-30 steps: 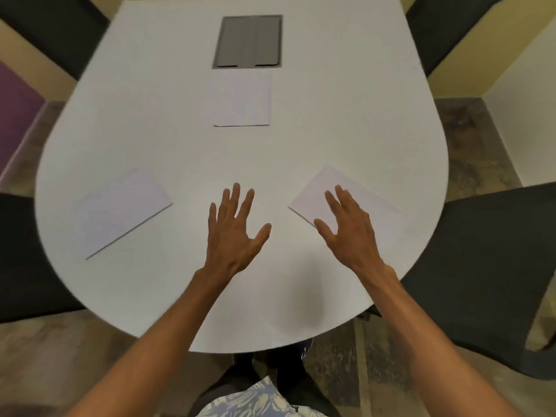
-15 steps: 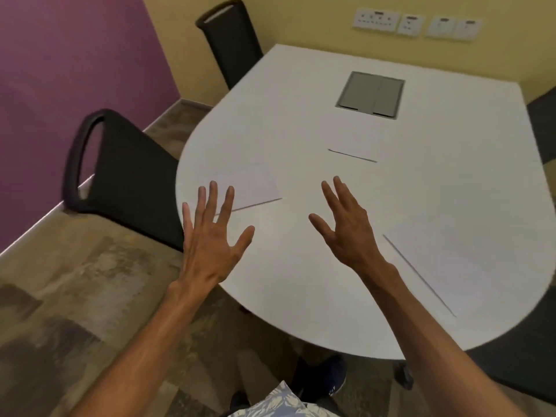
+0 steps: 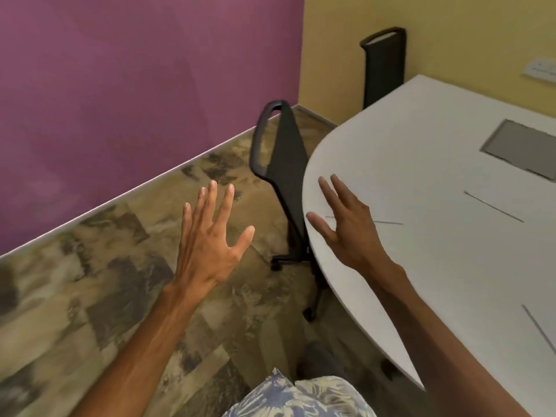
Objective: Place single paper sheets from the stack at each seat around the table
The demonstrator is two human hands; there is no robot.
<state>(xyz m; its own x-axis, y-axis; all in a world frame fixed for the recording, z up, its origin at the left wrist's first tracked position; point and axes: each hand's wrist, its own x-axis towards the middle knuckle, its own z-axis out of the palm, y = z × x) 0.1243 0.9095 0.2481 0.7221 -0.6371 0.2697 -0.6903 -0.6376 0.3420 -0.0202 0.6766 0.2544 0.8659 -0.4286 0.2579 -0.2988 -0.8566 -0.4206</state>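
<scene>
The white table (image 3: 421,139) fills the right side of the head view. My right hand (image 3: 346,227) hovers with spread fingers over the table's left edge and holds nothing. It covers part of a single paper sheet (image 3: 383,210), whose near edge shows as a thin dark line. My left hand (image 3: 210,236) is open over the floor, left of the table, with nothing in it. The paper stack (image 3: 508,194) lies further in, below a grey panel. Another single sheet (image 3: 548,320) lies at the right border.
A black chair (image 3: 282,164) stands at the table's left edge, beyond my hands. A second black chair (image 3: 383,64) stands against the yellow wall. A grey inset panel (image 3: 523,145) sits in the tabletop. A purple wall runs along the left, and patterned floor lies beneath.
My view has swung left, from above the table toward the purple wall and the left chair. Both hands stayed open and moved left; the left one is now off the table.
</scene>
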